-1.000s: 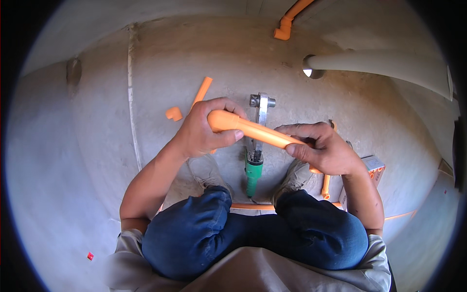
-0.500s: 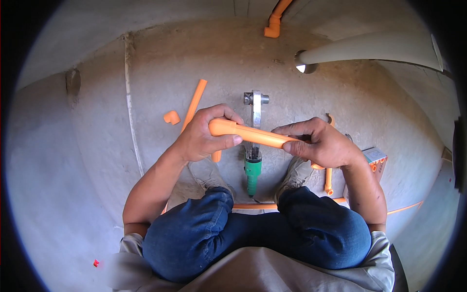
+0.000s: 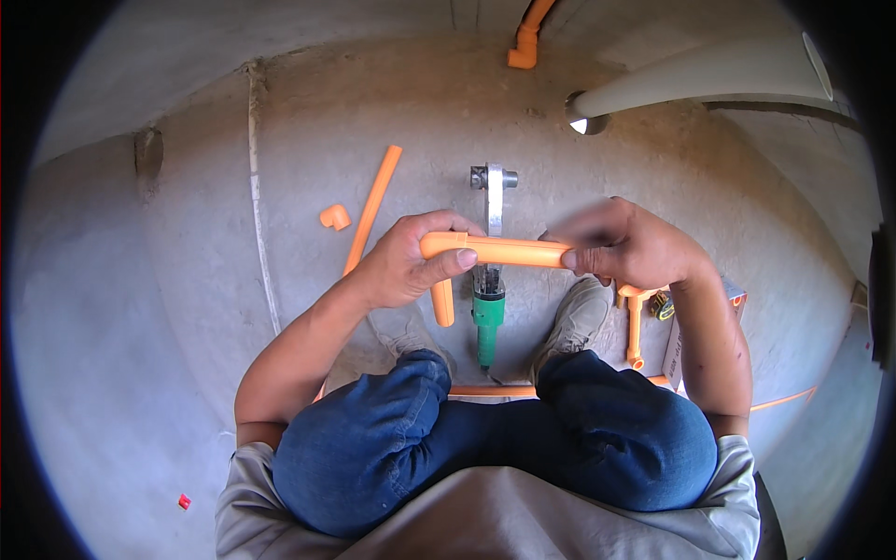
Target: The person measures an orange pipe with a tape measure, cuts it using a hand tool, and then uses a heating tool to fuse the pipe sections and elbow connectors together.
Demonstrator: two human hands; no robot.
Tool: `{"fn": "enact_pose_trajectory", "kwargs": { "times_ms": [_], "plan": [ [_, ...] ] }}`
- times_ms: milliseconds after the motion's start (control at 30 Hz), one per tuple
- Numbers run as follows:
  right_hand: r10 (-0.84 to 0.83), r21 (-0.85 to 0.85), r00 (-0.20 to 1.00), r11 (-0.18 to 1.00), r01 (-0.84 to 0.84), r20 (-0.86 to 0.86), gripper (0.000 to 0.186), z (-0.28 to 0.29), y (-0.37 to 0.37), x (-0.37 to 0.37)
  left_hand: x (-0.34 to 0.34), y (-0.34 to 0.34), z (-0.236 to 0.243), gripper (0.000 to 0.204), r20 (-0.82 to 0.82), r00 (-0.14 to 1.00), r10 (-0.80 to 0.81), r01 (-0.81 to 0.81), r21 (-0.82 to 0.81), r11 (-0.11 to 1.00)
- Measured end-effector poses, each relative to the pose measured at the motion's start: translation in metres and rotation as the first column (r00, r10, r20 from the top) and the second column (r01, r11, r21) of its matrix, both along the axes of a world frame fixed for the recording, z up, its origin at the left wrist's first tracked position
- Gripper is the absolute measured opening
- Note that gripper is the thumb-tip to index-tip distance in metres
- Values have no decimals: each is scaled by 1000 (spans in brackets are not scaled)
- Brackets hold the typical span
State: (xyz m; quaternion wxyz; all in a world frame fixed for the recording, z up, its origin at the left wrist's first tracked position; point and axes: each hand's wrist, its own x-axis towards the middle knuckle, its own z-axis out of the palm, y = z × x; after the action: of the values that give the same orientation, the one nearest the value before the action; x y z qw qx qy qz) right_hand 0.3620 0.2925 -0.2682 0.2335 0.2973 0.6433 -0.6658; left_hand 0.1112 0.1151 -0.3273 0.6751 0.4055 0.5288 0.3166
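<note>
An orange plastic pipe (image 3: 523, 252) with an elbow fitting (image 3: 441, 245) at its left end is held level before me. My left hand (image 3: 411, 266) is closed around the elbow, thumb across its front. An orange pipe length (image 3: 442, 304) points down from below that hand; its joint to the elbow is hidden. My right hand (image 3: 630, 247) pinches the pipe's right end, its upper fingers smeared by motion. Behind the held pipe, between my shoes, a pipe welding iron (image 3: 487, 322) with a green handle and metal heating plate lies on the floor.
Left lie a loose orange elbow (image 3: 334, 217) and pipe (image 3: 378, 201). Right are joined orange fittings (image 3: 635, 331) and a box (image 3: 688, 350). A thick white pipe (image 3: 709, 89) slants beyond. Another orange pipe (image 3: 493, 392) runs along the floor near my feet.
Both hands have shifted slightly right with the pipe, which has turned from sloping down rightward to nearly level. More of the downward pipe length shows. My right hand's upper fingers have lifted.
</note>
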Motion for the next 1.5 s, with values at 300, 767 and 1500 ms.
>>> {"fn": "enact_pose_trajectory", "kwargs": {
  "times_ms": [300,767,1500],
  "plan": [
    [157,-34,987,987,-158,-20,32,-18,11,12,24,-15,-6,42,-80,990,-121,122,15,992],
    [-524,109,834,831,545,-169,45,7,46,14,8,-12,17,41,87,989,123,-119,-46,992],
    [-738,-295,613,675,677,-282,41,-9,-77,-52,48,35,44,45,549,713,436,-646,274,712]
  ]
}}
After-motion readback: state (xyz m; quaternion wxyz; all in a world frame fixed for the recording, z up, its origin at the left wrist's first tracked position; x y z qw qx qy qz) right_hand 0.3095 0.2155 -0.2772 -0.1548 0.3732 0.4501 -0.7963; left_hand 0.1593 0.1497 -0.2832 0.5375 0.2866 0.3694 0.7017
